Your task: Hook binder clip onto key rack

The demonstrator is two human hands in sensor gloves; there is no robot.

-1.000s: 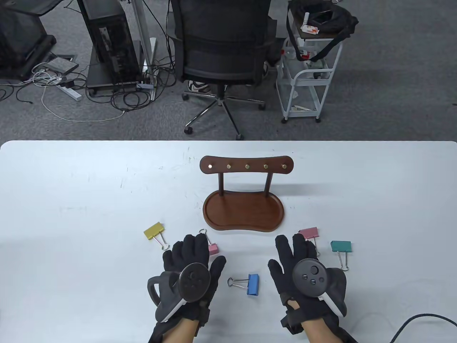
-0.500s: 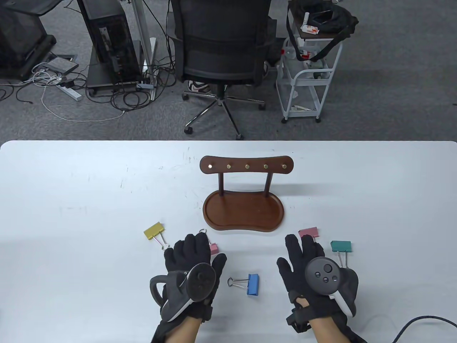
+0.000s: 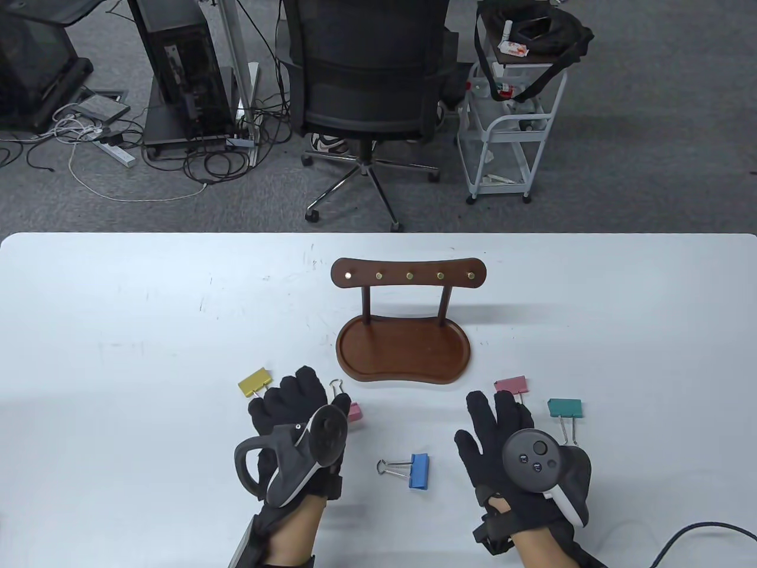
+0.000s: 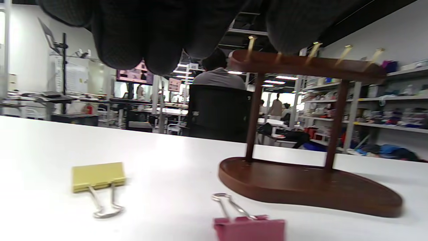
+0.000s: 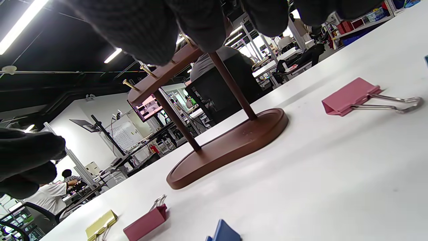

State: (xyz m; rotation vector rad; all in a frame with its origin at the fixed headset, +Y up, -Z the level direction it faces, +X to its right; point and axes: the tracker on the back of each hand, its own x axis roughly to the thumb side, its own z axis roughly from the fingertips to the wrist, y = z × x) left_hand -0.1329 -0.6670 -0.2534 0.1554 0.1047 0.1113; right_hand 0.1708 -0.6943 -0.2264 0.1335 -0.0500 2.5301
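Observation:
The brown wooden key rack (image 3: 408, 275) with brass pegs stands on its oval base (image 3: 404, 354) at the table's middle. Several binder clips lie in front of it: yellow (image 3: 254, 381), pink (image 3: 353, 411), blue (image 3: 419, 470), another pink (image 3: 511, 386) and teal (image 3: 565, 407). My left hand (image 3: 290, 393) hovers open and empty between the yellow and the near pink clip; the left wrist view shows its fingers (image 4: 133, 33) above the yellow clip (image 4: 98, 176) and the pink clip (image 4: 249, 227). My right hand (image 3: 494, 411) is open and empty, just in front of the right pink clip (image 5: 349, 96).
The white table (image 3: 118, 331) ends at its far edge behind the rack. Beyond it stand an office chair (image 3: 369, 77) and a white cart (image 3: 511, 130) on the floor. A black cable (image 3: 698, 529) lies at the near right.
My left hand has moved left and forward and rolled onto its side, uncovering the near pink clip's handle. My right hand has shifted slightly right, then settled.

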